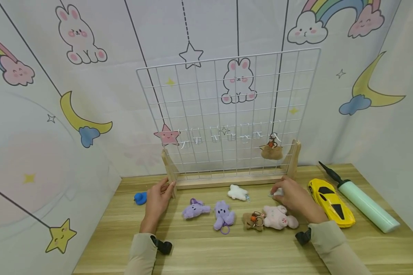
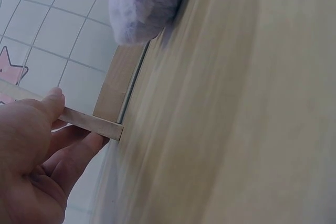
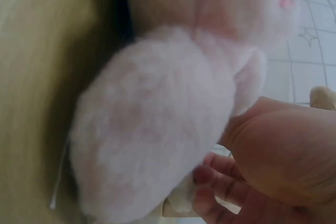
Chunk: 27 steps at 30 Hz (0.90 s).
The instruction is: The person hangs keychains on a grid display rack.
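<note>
My left hand (image 1: 157, 200) pinches the front end of the rack's left wooden foot (image 2: 94, 123), thumb on one side and fingers on the other. My right hand (image 1: 295, 195) grips a small white plush (image 1: 278, 191) low over the table, right of the rack's middle; the fingers hide most of it. Close in front of that hand lies a pink plush (image 1: 277, 217), which fills much of the right wrist view. Beside it is a brown plush keychain (image 1: 252, 221). Two purple plush keychains, one on its side (image 1: 195, 209) and one facing up (image 1: 223, 214), and a white star-shaped plush (image 1: 238, 192) lie between the hands.
The white wire grid rack (image 1: 227, 97) stands at the back, with a row of small hooks and a brown plush (image 1: 271, 152) hanging at right. A blue toy duck (image 1: 140, 198) sits left; a yellow toy car (image 1: 331, 202) and a green hand pump (image 1: 368, 206) lie right.
</note>
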{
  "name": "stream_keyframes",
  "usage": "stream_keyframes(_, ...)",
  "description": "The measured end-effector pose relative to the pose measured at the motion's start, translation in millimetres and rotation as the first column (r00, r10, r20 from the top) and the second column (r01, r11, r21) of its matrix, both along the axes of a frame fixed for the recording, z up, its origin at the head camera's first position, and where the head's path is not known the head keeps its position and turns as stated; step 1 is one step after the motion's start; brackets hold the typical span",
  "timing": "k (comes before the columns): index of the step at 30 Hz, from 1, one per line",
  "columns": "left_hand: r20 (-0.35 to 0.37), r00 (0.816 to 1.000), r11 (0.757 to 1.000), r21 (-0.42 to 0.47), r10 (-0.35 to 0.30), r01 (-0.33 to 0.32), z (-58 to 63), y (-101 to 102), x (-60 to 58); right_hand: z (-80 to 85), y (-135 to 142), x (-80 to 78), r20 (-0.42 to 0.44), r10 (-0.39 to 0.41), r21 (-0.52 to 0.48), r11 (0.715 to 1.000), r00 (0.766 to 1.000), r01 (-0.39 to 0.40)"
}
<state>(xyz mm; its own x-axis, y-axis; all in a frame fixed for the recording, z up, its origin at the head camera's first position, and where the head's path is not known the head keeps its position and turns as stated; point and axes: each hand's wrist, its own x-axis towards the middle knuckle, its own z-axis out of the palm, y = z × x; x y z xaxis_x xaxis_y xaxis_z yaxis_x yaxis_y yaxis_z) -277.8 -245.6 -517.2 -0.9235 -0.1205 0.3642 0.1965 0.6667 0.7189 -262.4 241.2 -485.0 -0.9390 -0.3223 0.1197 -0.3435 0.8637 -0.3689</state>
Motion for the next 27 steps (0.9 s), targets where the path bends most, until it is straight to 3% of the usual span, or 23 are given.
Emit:
stream_keyframes(5,-0.015,1.0,1.0,-0.007,0.006,-0.006,-0.2,1,0.0,-0.7,-3,2.3,-0.049,-0.012,0.049,0.999,0.999,0.014)
stream_keyframes(8,-0.015,1.0,1.0,-0.004,0.006,-0.006,0.3,2,-0.1,-1.4,-4,1.7,-0.112,-0.001,0.031,1.0,0.994,0.005)
stream_keyframes(11,-0.003,1.0,1.0,0.001,0.002,-0.002,1.1,2,-0.1,-1.7,-4,-1.3,-0.168,-0.006,-0.024,1.0,0.986,0.002)
stream_keyframes(15,0.009,1.0,1.0,0.005,-0.003,0.003,2.0,2,0.1,-0.1,-4,-6.0,-0.17,-0.021,-0.16,0.987,0.985,-0.006)
stream_keyframes(21,0.013,1.0,1.0,0.001,0.002,-0.002,1.5,1,0.6,4.8,-8,-7.2,-0.093,-0.006,-0.387,0.922,0.996,-0.031)
stream_keyframes(27,-0.01,1.0,1.0,0.003,0.003,-0.002,0.3,0,0.2,22.1,-14,-4.7,-0.066,0.036,-0.596,0.8,0.997,-0.069)
